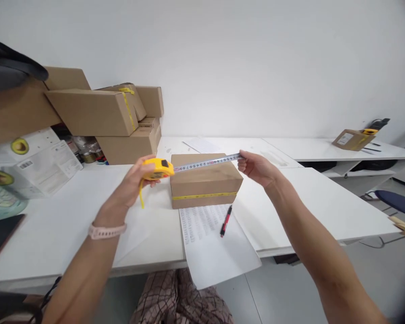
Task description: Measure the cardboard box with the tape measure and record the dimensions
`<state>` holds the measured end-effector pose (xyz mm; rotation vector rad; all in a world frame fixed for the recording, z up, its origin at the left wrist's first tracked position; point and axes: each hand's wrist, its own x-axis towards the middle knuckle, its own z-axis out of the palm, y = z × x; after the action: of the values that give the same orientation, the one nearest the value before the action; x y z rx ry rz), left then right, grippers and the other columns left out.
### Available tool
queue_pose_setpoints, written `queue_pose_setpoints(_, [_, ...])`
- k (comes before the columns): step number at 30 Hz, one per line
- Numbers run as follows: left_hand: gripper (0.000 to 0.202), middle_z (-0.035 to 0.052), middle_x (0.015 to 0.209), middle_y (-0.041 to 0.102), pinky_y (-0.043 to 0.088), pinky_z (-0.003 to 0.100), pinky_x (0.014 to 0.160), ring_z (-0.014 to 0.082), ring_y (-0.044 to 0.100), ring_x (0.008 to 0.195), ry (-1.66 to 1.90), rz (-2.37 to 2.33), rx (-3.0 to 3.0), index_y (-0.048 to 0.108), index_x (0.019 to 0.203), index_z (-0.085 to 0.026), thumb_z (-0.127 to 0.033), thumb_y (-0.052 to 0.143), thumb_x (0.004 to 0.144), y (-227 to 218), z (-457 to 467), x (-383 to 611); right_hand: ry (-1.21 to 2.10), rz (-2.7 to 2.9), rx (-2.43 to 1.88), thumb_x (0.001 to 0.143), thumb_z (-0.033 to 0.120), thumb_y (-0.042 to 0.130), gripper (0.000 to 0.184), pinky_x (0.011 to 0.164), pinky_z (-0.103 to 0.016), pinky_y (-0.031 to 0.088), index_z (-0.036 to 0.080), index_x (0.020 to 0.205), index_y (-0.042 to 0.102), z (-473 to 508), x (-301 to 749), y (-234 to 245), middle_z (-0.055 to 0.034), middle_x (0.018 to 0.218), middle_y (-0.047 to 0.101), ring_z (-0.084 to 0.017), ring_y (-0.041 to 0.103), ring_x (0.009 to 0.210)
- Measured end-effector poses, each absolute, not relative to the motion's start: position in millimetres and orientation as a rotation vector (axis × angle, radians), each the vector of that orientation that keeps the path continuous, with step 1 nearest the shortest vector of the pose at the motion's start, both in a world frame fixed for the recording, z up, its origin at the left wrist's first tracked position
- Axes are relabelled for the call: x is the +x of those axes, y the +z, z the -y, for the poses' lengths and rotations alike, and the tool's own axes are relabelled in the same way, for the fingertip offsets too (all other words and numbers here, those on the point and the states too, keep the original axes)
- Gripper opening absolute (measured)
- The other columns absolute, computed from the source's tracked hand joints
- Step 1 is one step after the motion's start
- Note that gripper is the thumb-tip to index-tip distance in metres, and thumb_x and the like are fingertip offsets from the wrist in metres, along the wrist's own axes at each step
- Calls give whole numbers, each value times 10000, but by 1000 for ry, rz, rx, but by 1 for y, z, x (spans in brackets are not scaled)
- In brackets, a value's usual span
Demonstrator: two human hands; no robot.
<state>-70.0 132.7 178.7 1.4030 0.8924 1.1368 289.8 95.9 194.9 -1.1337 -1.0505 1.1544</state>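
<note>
A yellow tape measure (pixel 158 169) is gripped by its case in my left hand (pixel 139 174), its yellow wrist strap hanging down. The silver blade (pixel 205 163) is drawn out to the right, and my right hand (pixel 255 166) pinches its end. Below the stretched blade sits a closed brown cardboard box (pixel 205 180) with a yellow tape strip (pixel 204 196) along its front. In front of the box a printed sheet (pixel 219 252) hangs over the table edge, and a red and black pen (pixel 226 221) lies on it.
Several cardboard boxes (pixel 91 112) are stacked at the back left, beside white avocado-printed cartons (pixel 47 166). A dark flat device (pixel 3 236) lies at the left edge of the white table (pixel 290 202). Far right, a small box (pixel 349 139) stands on another surface, near a blue stool (pixel 398 201).
</note>
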Motion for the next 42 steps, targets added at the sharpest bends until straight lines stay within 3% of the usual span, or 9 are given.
queue_pose_setpoints(4, [474, 49, 987, 707, 468, 234, 635, 150, 565, 782, 1086, -1006, 1390, 643, 1133, -150, -507, 692, 824, 185, -174, -108, 1141, 857, -1211, 932, 269, 660, 274, 534, -233, 406, 200, 703, 526, -130, 325, 184, 51, 603, 397, -90, 367, 536])
queue_pose_setpoints(8, [464, 29, 977, 720, 501, 232, 702, 163, 590, 861, 958, -1086, 1416, 662, 1125, -169, -554, 664, 864, 179, -196, -129, 1082, 841, -1348, 925, 230, 656, 296, 514, -233, 385, 192, 665, 519, -156, 326, 159, 52, 579, 389, -88, 353, 521])
queue_pose_setpoints(13, [574, 72, 983, 747, 500, 254, 611, 173, 629, 729, 841, -1142, 1453, 681, 1089, -165, -597, 761, 719, 174, -217, -133, 954, 843, -1508, 890, 212, 668, 271, 562, -249, 388, 185, 660, 525, -173, 322, 141, 29, 615, 457, -92, 399, 563])
queue_pose_setpoints(18, [589, 67, 916, 740, 485, 257, 555, 172, 625, 661, 816, -1137, 1464, 679, 1073, -157, -606, 759, 701, 173, -232, -128, 928, 895, -1709, 781, 367, 791, 257, 642, -293, 439, 188, 835, 614, -168, 314, 141, -75, 932, 683, -183, 602, 799])
queue_pose_setpoints(22, [541, 61, 918, 735, 474, 246, 552, 154, 625, 655, 791, -1090, 1479, 685, 1062, -156, -574, 742, 726, 172, -237, -123, 995, 984, -1749, 774, 508, 773, 358, 708, -319, 472, 213, 941, 661, -166, 310, 139, -117, 1200, 701, -252, 645, 1023])
queue_pose_setpoints(26, [532, 71, 985, 741, 472, 253, 570, 154, 631, 669, 788, -1081, 1469, 690, 1107, -169, -564, 722, 753, 169, -240, -119, 1060, 1051, -1759, 803, 615, 699, 426, 774, -342, 478, 247, 1018, 693, -171, 313, 129, -98, 1312, 686, -292, 618, 1186])
queue_pose_setpoints(34, [511, 70, 967, 736, 458, 271, 569, 160, 634, 656, 736, -1072, 1484, 703, 1034, -175, -595, 734, 744, 170, -243, -106, 1061, 1020, -1798, 839, 601, 678, 449, 829, -364, 480, 216, 1063, 735, -176, 315, 125, -115, 1281, 714, -297, 641, 1170])
queue_pose_setpoints(38, [527, 68, 971, 740, 464, 283, 582, 155, 634, 644, 730, -1075, 1482, 714, 1048, -176, -598, 743, 733, 173, -242, -99, 1059, 992, -1779, 799, 635, 720, 470, 817, -383, 508, 192, 943, 776, -170, 313, 129, -145, 1225, 734, -308, 675, 1085])
queue_pose_setpoints(42, [534, 60, 969, 742, 465, 282, 587, 144, 621, 628, 716, -1082, 1493, 717, 1066, -187, -607, 730, 736, 171, -240, -96, 955, 956, -1781, 769, 537, 793, 369, 756, -371, 539, 174, 753, 727, -169, 308, 134, -170, 1087, 756, -287, 692, 973])
